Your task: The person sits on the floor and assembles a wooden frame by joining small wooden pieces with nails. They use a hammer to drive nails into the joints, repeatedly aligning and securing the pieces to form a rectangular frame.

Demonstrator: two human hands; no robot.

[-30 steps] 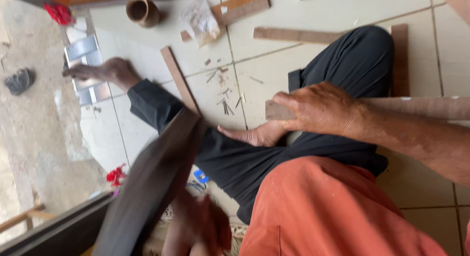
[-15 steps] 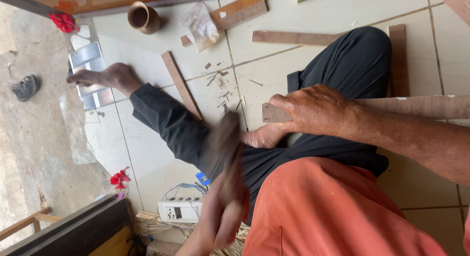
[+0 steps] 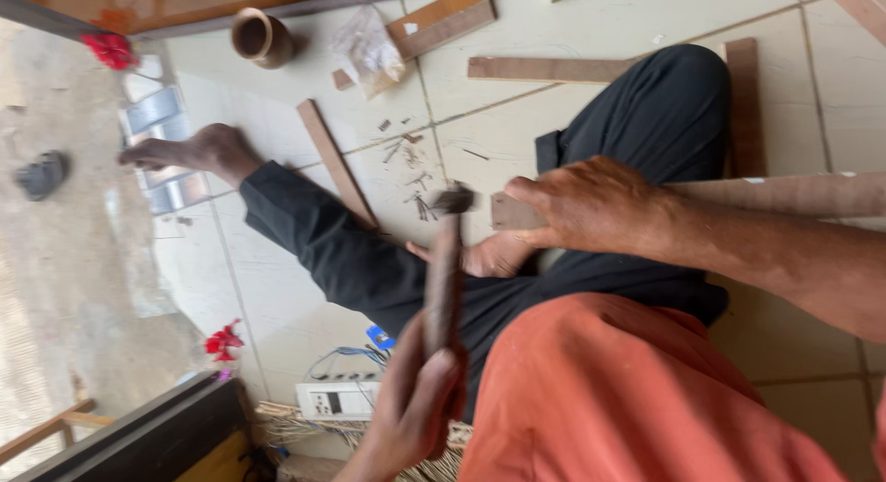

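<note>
Pale tiled floor [image 3: 591, 21], daylit.

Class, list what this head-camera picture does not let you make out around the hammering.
All in the head view:
- Hammer: smeared by motion blur, so what its head strikes is unclear.
- Wooden strip: one end is covered by the gripping hand, the other is cut off by the right edge.
- Hammer hand: blurred, with the arm cut off by the bottom edge.
- Nails on the floor: too small to count.

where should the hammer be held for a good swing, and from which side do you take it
By the far end of the wooden handle, away from the head, as one hand does now. The hammer stands head-up toward the wooden strip, so the free handle end points back at the person; come from there.
</note>
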